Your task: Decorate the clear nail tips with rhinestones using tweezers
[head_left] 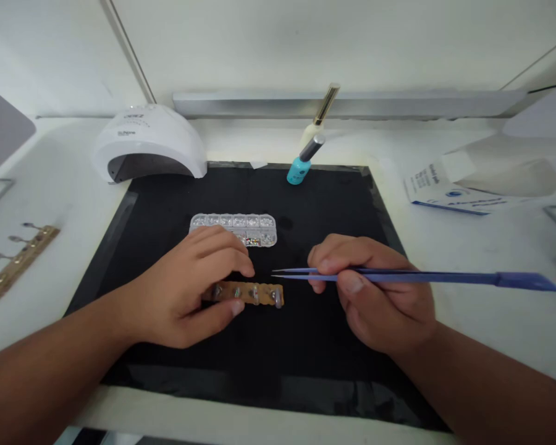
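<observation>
Left hand (185, 290) rests over a narrow brown strip with small mounted pieces (264, 295), fingers half-curled, thumb at its near edge (grip or mere contact, cannot tell). Right hand (375, 290) pinches slim blue metal tweezers (389, 275), tips slightly parted, just right of the strip. Clear compartmented plastic case of tiny stones (259, 230) lies beyond the left hand, on black mat (306, 346); stones perhaps mixed in colour.

Nail-work station, white curing lamp (151, 142), polish bottles (299, 168)
</observation>
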A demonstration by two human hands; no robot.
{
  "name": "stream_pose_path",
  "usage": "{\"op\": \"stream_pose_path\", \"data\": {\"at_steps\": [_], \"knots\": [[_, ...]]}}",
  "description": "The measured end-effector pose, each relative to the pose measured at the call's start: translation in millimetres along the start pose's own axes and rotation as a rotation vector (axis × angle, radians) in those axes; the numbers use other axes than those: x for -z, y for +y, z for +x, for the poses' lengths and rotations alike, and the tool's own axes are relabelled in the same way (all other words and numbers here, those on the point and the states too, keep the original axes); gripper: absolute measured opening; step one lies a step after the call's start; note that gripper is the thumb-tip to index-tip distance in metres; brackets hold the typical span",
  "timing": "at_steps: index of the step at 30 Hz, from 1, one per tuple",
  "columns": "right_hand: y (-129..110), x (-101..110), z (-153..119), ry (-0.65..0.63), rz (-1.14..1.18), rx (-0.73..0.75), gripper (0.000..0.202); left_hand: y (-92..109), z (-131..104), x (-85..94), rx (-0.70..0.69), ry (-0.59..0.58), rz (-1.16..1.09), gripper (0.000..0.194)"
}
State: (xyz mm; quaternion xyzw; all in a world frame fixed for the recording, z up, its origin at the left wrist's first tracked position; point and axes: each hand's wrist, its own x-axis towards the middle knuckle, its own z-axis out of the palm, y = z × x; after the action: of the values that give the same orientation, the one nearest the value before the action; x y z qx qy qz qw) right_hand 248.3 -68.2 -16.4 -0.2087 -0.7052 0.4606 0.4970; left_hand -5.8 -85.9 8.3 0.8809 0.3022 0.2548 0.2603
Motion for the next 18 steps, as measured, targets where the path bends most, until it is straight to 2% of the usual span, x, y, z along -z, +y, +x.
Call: {"op": "stream_pose_path", "data": {"at_steps": [3,8,11,18], "knots": [[0.1,1.0,0.4,-0.011,-0.045,-0.002,0.014,-12.1,-3.1,2.2,0.034,0.127,-0.077,0.021],[4.7,3.7,1.2,-0.002,-0.141,0.0,0.014,-30.2,-3.3,7.6,0.1,0.387,-0.09,0.006],[5.3,4.9,4.3,0.019,-0.197,-0.009,0.014,-31.6,-1.2,8.2,0.092,0.443,-0.045,0.006],[0.2,-0.5,9.7,0.142,-0.252,0.028,0.017,-34.8,-1.1,4.1,0.105,0.488,0.02,0.007]]}}
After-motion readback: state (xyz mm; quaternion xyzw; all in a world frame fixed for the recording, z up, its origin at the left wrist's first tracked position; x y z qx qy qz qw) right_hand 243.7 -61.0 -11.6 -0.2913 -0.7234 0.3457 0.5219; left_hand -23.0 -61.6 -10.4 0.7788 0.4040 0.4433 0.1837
